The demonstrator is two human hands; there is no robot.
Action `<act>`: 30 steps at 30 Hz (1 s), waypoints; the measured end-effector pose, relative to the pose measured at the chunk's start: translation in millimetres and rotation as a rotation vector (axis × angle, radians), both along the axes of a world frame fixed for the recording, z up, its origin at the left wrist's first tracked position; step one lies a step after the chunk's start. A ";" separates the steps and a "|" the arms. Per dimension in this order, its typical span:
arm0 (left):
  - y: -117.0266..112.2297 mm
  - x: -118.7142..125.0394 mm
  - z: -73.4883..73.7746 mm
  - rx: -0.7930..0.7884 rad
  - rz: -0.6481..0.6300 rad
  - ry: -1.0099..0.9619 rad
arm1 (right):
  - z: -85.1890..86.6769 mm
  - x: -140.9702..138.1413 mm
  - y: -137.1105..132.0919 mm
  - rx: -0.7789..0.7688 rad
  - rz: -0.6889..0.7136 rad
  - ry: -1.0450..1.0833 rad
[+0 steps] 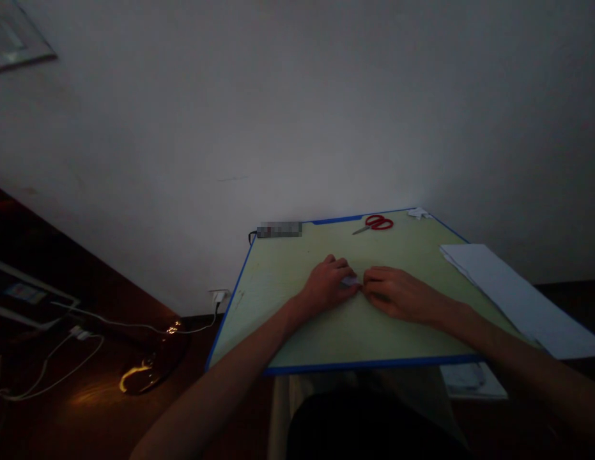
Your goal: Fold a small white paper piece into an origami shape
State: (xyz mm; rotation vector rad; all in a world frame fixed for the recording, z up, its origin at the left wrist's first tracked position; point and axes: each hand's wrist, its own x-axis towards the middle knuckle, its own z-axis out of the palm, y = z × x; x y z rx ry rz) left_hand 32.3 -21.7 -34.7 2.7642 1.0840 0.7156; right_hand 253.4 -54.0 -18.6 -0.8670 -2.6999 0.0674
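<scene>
Both my hands meet over the middle of a pale green table with a blue edge. Between them shows a small whitish piece of paper, mostly covered by fingers. My left hand is closed on its left side, thumb and fingers pinching it. From the right, my right hand has its fingers curled together at the piece's right end. Beyond the hands lies a pair of scissors with red handles, its blades pointing left.
White paper sheets overhang the table's right edge. Small white scraps lie at the far right corner. A power strip or similar dark bar sits at the far left corner. A wall stands behind; cables run low on the left.
</scene>
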 end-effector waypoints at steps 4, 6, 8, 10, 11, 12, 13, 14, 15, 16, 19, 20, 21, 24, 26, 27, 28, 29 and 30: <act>0.8 0.1 0.5 -0.009 -0.005 0.014 | -0.8 2.5 -7.5 -0.003 -0.006 0.029; 0.9 1.1 1.5 -0.012 -0.001 0.022 | -0.6 3.4 -9.7 0.015 -0.006 0.016; -0.3 2.7 2.9 -0.014 0.006 0.034 | -0.5 4.1 -10.2 0.016 -0.003 -0.001; -3.0 3.7 4.5 -0.006 0.007 0.071 | -0.6 4.8 -9.6 0.010 0.001 -0.007; -4.8 3.6 5.3 0.006 0.005 0.097 | -0.8 5.2 -9.2 0.007 0.002 -0.005; -6.6 2.8 6.0 0.021 -0.001 0.123 | -1.0 5.4 -8.9 0.004 0.000 0.002; -8.1 1.1 6.6 0.040 -0.008 0.143 | -1.2 5.4 -8.6 0.002 -0.004 0.012; -9.1 -1.3 6.9 0.054 -0.023 0.154 | -1.4 5.2 -8.4 0.000 -0.011 0.022; -9.3 -4.4 7.1 0.057 -0.046 0.149 | -1.5 4.7 -7.9 -0.003 -0.025 0.029; -8.8 -8.0 7.1 0.047 -0.068 0.135 | -1.5 3.8 -7.2 -0.004 -0.047 0.031; -3.9 -18.5 6.6 -0.024 -0.133 0.061 | -1.7 -1.4 -1.8 -0.027 -0.157 0.046; -2.1 -21.1 6.7 -0.050 -0.141 0.034 | -2.1 -3.7 1.3 -0.045 -0.200 0.069; -0.8 -22.9 7.0 -0.067 -0.142 0.017 | -2.6 -6.3 4.9 -0.076 -0.235 0.100; -0.2 -25.6 10.3 -0.057 -0.057 -0.018 | -4.7 -13.6 16.9 -0.133 -0.263 0.171; -1.1 -27.0 13.8 -0.036 0.058 -0.039 | -5.8 -17.2 23.8 -0.141 -0.265 0.189; -1.3 -28.2 15.5 -0.036 0.115 -0.037 | -6.0 -18.3 26.6 -0.151 -0.260 0.191; -1.0 -29.6 16.8 -0.047 0.160 -0.022 | -6.1 -19.0 28.8 -0.163 -0.257 0.194; -0.2 -31.3 17.5 -0.063 0.189 -0.001 | -5.9 -19.3 30.6 -0.178 -0.256 0.201; 1.1 -33.0 17.6 -0.078 0.198 0.014 | -5.6 -19.3 32.1 -0.191 -0.258 0.215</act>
